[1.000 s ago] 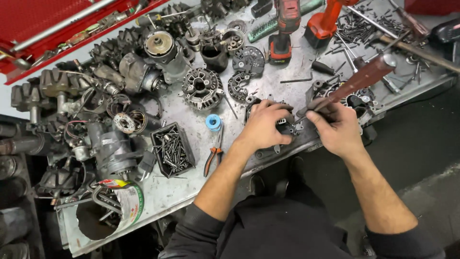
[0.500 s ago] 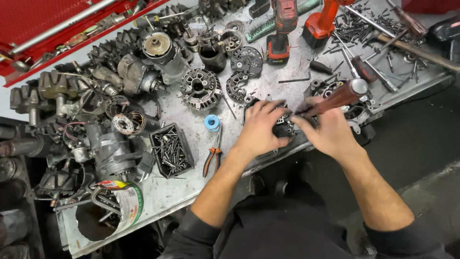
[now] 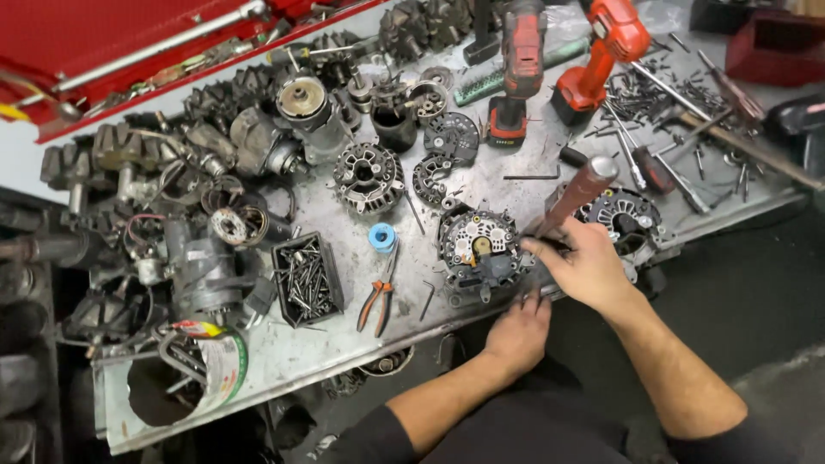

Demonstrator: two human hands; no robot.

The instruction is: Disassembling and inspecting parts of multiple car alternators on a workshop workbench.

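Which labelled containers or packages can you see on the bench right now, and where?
Open tin can: front left corner, lying on its side, white, green and red paper label.
Black tray: left of the orange-handled pliers, rectangular, full of screws, no label visible.
No screens or signs.

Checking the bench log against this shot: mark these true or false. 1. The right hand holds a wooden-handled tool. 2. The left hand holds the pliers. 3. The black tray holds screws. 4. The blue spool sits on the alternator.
1. True: the right hand grips a wooden-handled tool.
2. False: the left hand rests at the table edge beside the alternator; the pliers lie apart.
3. True: the black tray holds screws.
4. False: the blue spool stands on the table, left of it.
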